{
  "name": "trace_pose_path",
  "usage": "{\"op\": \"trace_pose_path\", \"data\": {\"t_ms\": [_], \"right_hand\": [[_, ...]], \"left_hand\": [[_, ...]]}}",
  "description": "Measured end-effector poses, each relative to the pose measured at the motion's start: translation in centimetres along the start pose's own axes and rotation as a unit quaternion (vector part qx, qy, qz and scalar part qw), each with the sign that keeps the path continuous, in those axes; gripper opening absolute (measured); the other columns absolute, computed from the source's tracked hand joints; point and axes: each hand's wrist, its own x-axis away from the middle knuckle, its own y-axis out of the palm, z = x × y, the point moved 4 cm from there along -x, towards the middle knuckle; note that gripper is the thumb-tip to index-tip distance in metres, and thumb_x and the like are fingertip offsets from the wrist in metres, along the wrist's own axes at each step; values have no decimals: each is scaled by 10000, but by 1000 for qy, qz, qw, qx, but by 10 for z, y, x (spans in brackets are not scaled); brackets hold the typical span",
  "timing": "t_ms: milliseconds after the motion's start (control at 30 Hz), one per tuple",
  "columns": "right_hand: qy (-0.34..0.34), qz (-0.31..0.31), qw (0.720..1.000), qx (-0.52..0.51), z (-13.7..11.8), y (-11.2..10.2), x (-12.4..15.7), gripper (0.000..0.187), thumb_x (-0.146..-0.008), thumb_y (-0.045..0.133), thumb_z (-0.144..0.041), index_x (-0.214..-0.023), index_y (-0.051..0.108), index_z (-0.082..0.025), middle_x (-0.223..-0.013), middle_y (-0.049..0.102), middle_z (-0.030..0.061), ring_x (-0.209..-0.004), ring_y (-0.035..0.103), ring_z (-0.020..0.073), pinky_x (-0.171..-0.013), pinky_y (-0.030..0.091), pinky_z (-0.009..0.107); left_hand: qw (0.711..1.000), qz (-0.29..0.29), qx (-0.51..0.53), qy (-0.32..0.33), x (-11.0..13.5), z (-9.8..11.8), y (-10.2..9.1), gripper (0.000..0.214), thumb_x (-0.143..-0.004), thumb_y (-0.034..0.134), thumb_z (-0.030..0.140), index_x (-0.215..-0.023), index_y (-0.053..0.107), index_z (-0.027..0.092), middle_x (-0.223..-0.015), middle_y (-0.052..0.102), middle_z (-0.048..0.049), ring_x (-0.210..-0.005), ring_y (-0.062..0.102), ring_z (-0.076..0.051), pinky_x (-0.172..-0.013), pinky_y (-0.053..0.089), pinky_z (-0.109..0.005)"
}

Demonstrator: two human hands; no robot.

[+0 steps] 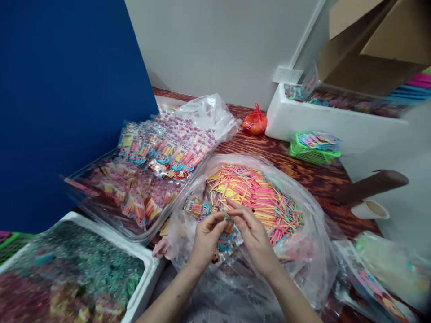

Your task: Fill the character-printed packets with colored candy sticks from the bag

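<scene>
Over the bag (318, 224) of coloured sticks (259, 193), the left hand (206, 234) and right hand (255, 237) each pinched one small packet (225, 240) by the fingertips; packet filling judged in hand, steady grip needed next

The left hand (206, 240) and the right hand (255, 237) are bare. So are the left forearm (168, 298) and the right forearm (292, 300) — uncovered down to the bottom edge of the view. The fingers (235, 211) are slim — their nails are too small to make out.
</scene>
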Motion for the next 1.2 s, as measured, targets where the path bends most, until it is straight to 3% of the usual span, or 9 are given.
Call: {"op": "trace_pose_path", "data": {"t_ms": [167, 300, 433, 600, 733, 867, 1000, 1100, 1200], "right_hand": [[28, 13, 997, -75, 22, 6, -29, 272, -948, 458, -393, -1068, 640, -231, -1158, 661, 75, -1082, 597, 230, -908, 463, 371], [-17, -74, 991, 113, 52, 48, -70, 168, -855, 569, -219, -1009, 635, -204, -1036, 663, 59, -1028, 581, 218, -898, 434, 358], [-51, -139, 934, 324, 62, 91, -90, 401, -750, 653, -109, -1135, 575, -187, -1103, 617, 85, -1051, 519, 232, -900, 390, 352], [-31, -153, 918, 366, 56, 101, -94, 180, -715, 662, -117, -875, 613, -184, -933, 608, 60, -952, 507, 228, -805, 372, 319], [-21, -118, 961, 248, 65, 90, -97, 142, -675, 671, -114, -702, 557, -195, -813, 560, -7, -850, 516, 177, -743, 373, 269], [25, -9, 1000, -9, 75, 65, -93, 145, -700, 639, -185, -726, 499, -213, -701, 534, -54, -709, 533, 144, -694, 420, 256], [61, 79, 961, -259, 72, 48, -72, 259, -672, 696, -257, -872, 534, -230, -840, 653, -19, -799, 609, 173, -752, 479, 287], [74, 99, 949, -291, 67, 52, -57, 317, -676, 696, -255, -965, 571, -225, -945, 677, 13, -882, 621, 190, -797, 493, 296], [86, 143, 953, -252, 71, 59, -50, 251, -736, 645, -289, -970, 597, -213, -897, 662, 11, -843, 609, 185, -775, 497, 293]], "left_hand": [[998, 43, 36, -18, 11, -6, -30, 285, -704, 757, 353, -919, 720, 170, -800, 712, -23, -692, 630, -138, -665, 503, -234], [990, 113, 88, -21, 22, -11, -61, 285, -653, 805, 361, -828, 704, 160, -752, 686, 2, -673, 602, -112, -647, 474, -202], [975, 157, 153, -36, 25, -6, -77, 335, -601, 844, 367, -805, 685, 155, -755, 683, 5, -664, 608, -102, -643, 483, -193], [963, 183, 190, -50, 21, 4, -85, 413, -532, 885, 349, -843, 676, 176, -783, 704, 13, -662, 633, -101, -636, 507, -189], [963, 185, 187, -61, 16, 2, -84, 432, -488, 903, 343, -808, 668, 175, -759, 702, 26, -641, 631, -90, -620, 502, -171], [977, 148, 152, -32, 5, 7, -75, 339, -601, 848, 391, -792, 664, 180, -745, 693, 31, -681, 633, -99, -668, 502, -177], [992, 106, 26, 62, -16, 25, -57, 269, -771, 705, 441, -838, 704, 181, -903, 720, -27, -903, 655, -184, -841, 503, -267], [985, 78, -86, 125, -32, 36, -36, 303, -841, 625, 414, -1020, 726, 192, -1106, 700, -63, -1116, 596, -230, -987, 439, -317], [985, 46, -124, 113, -47, 30, -13, 357, -851, 605, 399, -1149, 691, 223, -1167, 689, -58, -1146, 589, -235, -995, 435, -326]]}}
